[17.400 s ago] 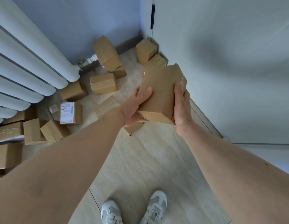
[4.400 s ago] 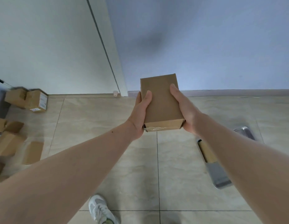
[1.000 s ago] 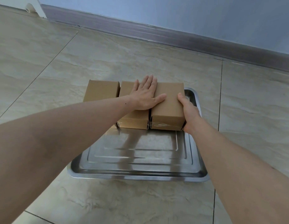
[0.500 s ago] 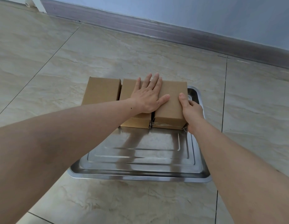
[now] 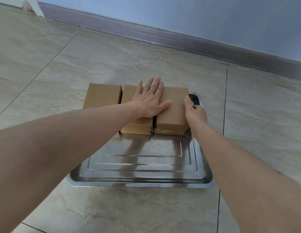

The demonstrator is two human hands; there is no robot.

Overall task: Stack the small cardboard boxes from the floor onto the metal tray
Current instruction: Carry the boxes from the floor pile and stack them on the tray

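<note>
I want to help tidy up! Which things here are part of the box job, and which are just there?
Part of the job:
- three small brown cardboard boxes in a row
- shiny rectangular metal tray
- left hand, flat on top
- right hand, beside the end box

Just there:
- beige floor tiles
- dark skirting board

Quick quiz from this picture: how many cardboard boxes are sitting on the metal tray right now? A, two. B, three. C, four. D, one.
B: three boxes stand side by side along the far edge of the metal tray: the left box, the middle box under the flat left hand, and the right box that the right hand touches at its side.
</note>
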